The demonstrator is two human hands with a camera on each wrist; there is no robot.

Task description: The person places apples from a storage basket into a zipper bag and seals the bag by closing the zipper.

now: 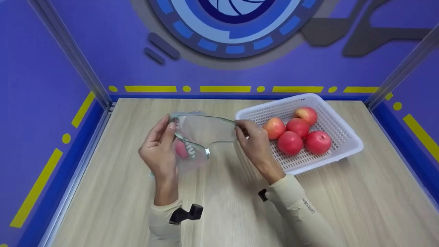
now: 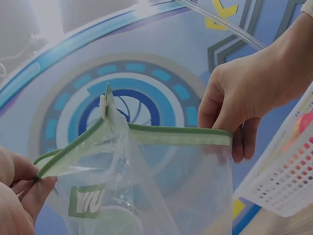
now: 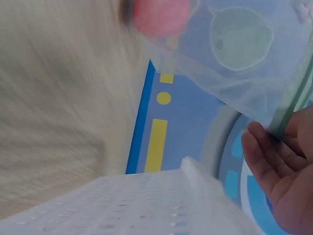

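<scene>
A clear zip bag (image 1: 192, 164) with a green zip edge (image 2: 171, 131) and a pale slider (image 2: 104, 106) is held up between my hands, its mouth spread apart. My left hand (image 1: 159, 147) pinches one end of the mouth between thumb and fingers. At the opposite end, my right hand (image 1: 255, 140) pinches the green edge beside the basket. Light lettering and a red patch show on the bag's left part in the head view. A red rounded shape (image 3: 161, 17) appears at the bag in the right wrist view; whether it lies inside or behind is unclear.
A white perforated basket (image 1: 343, 137) stands on the wooden table (image 1: 219, 212) to the right, holding several red apples (image 1: 290, 143). Blue printed panels (image 1: 113, 41) wall the table at the back and both sides.
</scene>
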